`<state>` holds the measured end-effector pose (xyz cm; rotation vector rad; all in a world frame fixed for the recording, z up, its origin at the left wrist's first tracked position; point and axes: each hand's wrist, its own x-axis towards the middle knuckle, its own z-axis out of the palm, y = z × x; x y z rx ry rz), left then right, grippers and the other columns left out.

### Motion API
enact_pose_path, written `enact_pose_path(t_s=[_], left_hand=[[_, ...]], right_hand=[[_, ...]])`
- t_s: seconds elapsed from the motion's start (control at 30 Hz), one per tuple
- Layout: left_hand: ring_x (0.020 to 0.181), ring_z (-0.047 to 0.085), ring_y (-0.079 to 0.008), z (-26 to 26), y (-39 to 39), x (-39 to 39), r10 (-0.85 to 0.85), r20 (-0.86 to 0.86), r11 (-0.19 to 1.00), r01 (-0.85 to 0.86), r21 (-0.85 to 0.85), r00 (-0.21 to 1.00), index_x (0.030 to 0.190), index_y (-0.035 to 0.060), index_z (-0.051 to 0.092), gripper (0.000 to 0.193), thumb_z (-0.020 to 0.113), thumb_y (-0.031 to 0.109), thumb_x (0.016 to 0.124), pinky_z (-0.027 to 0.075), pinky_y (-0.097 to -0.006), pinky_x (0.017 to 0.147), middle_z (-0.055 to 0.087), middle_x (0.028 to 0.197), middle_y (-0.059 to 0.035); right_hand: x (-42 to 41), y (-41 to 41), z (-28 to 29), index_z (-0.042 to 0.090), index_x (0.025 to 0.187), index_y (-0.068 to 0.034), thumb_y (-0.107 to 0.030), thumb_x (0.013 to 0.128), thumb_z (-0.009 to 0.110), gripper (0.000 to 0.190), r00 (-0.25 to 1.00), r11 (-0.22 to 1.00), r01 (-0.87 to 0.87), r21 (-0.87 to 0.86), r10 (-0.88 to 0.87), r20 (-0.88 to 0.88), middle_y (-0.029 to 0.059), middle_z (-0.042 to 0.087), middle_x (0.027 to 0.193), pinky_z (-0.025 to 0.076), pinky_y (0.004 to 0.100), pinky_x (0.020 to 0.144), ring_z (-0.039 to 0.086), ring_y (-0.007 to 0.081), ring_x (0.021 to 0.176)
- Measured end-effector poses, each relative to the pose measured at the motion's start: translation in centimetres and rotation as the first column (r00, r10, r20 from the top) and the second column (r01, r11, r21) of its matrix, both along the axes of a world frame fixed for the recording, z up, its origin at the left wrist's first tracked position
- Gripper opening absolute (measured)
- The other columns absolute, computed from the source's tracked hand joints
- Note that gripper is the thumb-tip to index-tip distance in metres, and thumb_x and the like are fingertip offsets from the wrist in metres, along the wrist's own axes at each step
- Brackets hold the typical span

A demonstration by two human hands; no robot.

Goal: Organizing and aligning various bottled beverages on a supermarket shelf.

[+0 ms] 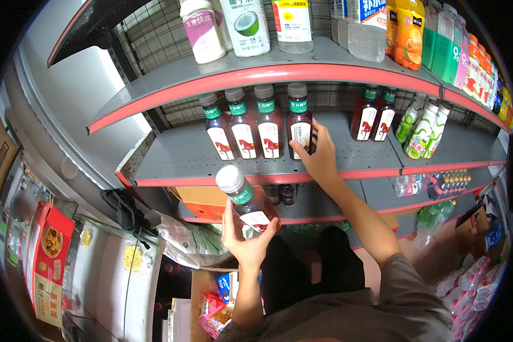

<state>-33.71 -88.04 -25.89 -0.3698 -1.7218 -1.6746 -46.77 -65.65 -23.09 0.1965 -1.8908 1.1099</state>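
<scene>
My left hand [249, 241] grips a dark tea bottle [250, 203] with a pale cap and green neck band, tilted in front of the shelf edge. On the middle shelf [337, 160], my right hand [320, 151] is around the lower part of another dark tea bottle [298, 111], which stands upright with a grey cap. Three similar bottles [244, 132] with horse pictures on white labels stand in a row to its left. Farther right are two more dark tea bottles [370, 115], then several white-and-green bottles [425, 128].
The upper shelf's red front edge [265, 77] overhangs the bottles; it carries several drinks, among them a coconut drink bottle [246, 28] and an orange juice bottle [409, 36]. Below are an orange carton [203, 203] and a snack-filled cardboard box [199, 295]. Shrink-wrapped bottles [468, 290] lie right.
</scene>
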Motion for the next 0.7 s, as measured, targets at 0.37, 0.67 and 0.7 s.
enact_pose_path(t_s=[0.37,0.67,0.7], left_hand=[[0.112,0.066,-0.0241,-1.1,0.7,0.3,-0.088,0.068,0.996,0.089,-0.015,0.994,0.15,-0.0059,0.044,0.099,0.09,-0.004,0.063,0.056,-0.038,0.094,0.063,0.128,-0.0183],[0.108,0.067,-0.0228,-2.0,-0.3,1.5,-0.082,0.103,0.988,0.094,-0.119,0.991,0.143,-0.0014,0.057,0.093,0.094,0.0,0.059,0.055,-0.0345,0.091,0.065,0.121,-0.0151],[0.108,0.067,-0.0228,-2.1,-0.4,1.5,-0.08,0.104,0.989,0.092,-0.118,0.991,0.143,-0.0014,0.057,0.093,0.094,0.0,0.059,0.055,-0.0345,0.091,0.065,0.121,-0.0151]], right_hand=[[1.0,-0.2,0.9,0.039,0.15,0.005,-0.025,0.086,0.081,0.083,0.989,0.976,0.062,0.21,-0.088,0.118,0.0223,0.063,0.128,0.052,0.045,0.096,0.064,0.0357,0.112],[-1.1,-0.2,0.7,0.036,0.151,0.008,-0.024,0.085,0.081,0.085,0.987,0.967,0.079,0.244,-0.11,0.119,0.0278,0.061,0.127,0.05,0.0471,0.098,0.061,0.0432,0.115],[-1.5,-0.1,0.6,0.036,0.151,0.008,-0.024,0.085,0.081,0.085,0.987,0.967,0.077,0.245,-0.109,0.119,0.0278,0.061,0.127,0.05,0.0471,0.098,0.061,0.0432,0.115]])
